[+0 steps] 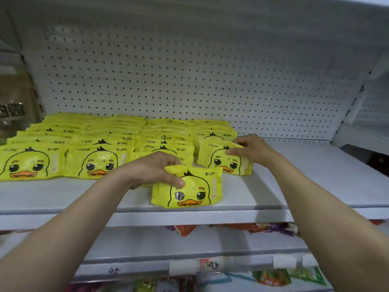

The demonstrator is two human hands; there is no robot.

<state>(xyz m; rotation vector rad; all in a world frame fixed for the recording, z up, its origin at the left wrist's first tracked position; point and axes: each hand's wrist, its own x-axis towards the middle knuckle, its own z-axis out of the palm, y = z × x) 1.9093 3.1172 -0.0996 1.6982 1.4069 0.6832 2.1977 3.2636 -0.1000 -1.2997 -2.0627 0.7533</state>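
Forearms first: left forearm (73, 213) and right forearm (315, 199) reach up from the bottom corners to a white shelf (305, 175). Left hand (155, 169) grips the front duck pack (189, 190) at its upper left corner, thumb on the printed face, fingers curled over the top edge. That pack stands alone near the shelf's front lip, apart from the stock behind. Right hand (250, 148) pinches the top edge of a second duck pack (219, 161), further back and to the right, at the head of the rightmost row. Work looks like facing up the rows. Risks, as I judge them: the front pack sits close to the lip, so a tug toward the camera or a slip on the slick film could drop it onto the shelves below. The soft pouch may slump flat if released while leaning, and a hard push back could knock the row behind out of line. Around: rows of yellow packs (101, 159) cover the left and middle of the shelf, overlapping front to back. Pegboard back panel (189, 70) behind. Brown carton (14, 98) far left, blurred. Below, snack bags (273, 227) and price tags (208, 265) on the lower shelf edges. Nothing stands between either hand and its pack. Only the row behind limits how far the front pack can travel.
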